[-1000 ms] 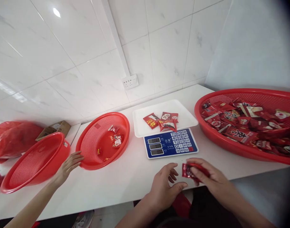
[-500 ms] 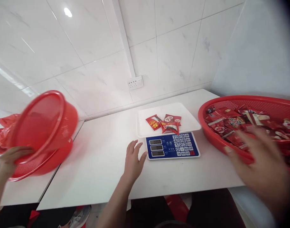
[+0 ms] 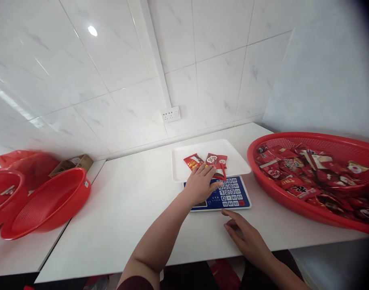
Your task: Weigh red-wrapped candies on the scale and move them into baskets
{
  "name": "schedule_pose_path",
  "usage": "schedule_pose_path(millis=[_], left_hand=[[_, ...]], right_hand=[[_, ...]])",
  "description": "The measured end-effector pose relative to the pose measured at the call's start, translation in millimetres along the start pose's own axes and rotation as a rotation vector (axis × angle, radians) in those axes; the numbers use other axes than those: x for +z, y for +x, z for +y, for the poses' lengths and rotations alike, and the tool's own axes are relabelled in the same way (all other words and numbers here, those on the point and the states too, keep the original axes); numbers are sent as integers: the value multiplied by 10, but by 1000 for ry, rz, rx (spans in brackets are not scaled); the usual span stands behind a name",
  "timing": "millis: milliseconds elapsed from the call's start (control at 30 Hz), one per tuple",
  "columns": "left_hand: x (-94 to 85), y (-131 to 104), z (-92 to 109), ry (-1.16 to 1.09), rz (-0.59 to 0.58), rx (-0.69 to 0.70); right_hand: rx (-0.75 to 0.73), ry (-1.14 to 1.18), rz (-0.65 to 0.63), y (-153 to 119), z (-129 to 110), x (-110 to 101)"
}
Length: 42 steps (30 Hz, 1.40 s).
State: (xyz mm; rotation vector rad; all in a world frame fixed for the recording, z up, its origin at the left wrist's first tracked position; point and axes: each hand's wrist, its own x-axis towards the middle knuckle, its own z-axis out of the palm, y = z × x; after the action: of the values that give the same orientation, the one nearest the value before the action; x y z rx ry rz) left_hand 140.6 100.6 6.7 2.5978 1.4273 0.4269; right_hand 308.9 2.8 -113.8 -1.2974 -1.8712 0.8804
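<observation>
My left hand reaches over the keypad of a digital scale, its fingers stretched out at several red snack packets. The packets lie on the scale's white tray. Whether the fingertips press on a packet I cannot tell; the hand hides part of the display and of one packet. Just in front of the scale, my right hand hovers over the table with nothing in it, thumb and fingers curved and apart.
A big red basket full of wrapped snacks stands at the right. At the left are a tilted red basket, another red basket, a red plastic bag and a cardboard box. A socket is on the wall.
My left hand has moved right and forward onto the packets. My right hand has left the snack basket's edge for the scale's front. Another person's hand and the basket it lifted are gone from there.
</observation>
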Motion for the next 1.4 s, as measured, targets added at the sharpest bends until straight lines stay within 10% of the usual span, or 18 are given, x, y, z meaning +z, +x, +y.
schedule_pose_path(millis=[433,633,733,867,1100,1400], left_hand=[[-108,-115,-34,171,-66,-164],[-571,-886,-635,456,255,-751],[-711,-1298,-818,338,133,-977],[-664,-1446,-809,187,-11,-918],[-490,-1001,-599,191,43,-765],[-298,370,-530,127,17,-434]], right_hand=[[70,31,2,25,19,21],[97,35,20,26,-10,-1],[95,42,8,38,3,2],[85,51,-17,55,22,7],[84,57,16,51,-9,-12],[75,69,42,32,57,32]])
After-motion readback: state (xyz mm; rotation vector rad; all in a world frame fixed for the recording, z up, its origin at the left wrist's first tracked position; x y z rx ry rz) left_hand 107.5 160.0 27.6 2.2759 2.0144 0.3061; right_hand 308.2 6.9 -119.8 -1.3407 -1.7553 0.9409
